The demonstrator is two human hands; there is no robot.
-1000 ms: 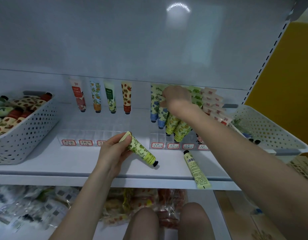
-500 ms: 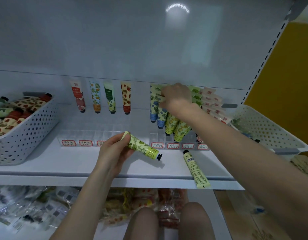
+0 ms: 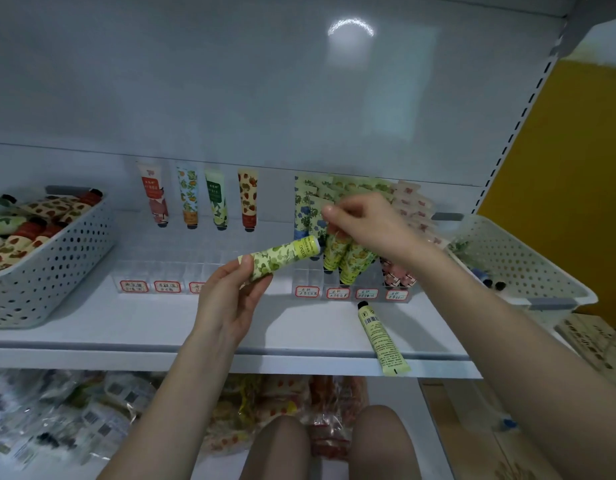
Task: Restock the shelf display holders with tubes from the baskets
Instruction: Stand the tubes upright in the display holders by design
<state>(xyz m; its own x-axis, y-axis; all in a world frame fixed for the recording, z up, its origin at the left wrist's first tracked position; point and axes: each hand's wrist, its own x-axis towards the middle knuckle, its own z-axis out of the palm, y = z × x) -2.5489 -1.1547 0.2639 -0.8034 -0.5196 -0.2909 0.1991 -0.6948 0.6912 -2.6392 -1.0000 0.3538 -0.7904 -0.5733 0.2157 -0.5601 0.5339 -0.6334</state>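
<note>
A person's left hand [image 3: 227, 306] pinches a green tube [image 3: 282, 258] by its flat crimped tail, cap aimed up and away from the grip toward the right hand [image 3: 365, 226]. That hand's fingers curl among packed tubes in the right holder [image 3: 313, 275], just past the cap; whether they hold 1 cannot be told. The tube looks light, soft-bodied and slightly slick, so the stiff crimp or the cap is likely the surest hold. 1 loose tube [image 3: 382, 337] lies on the shelf [image 3: 126, 320], below and right of the grip. 4 upright tubes [image 3: 154, 195] stand behind the left holder [image 3: 168, 268], with 2 baskets flanking: left basket [image 3: 50, 271], right basket [image 3: 528, 265]
</note>
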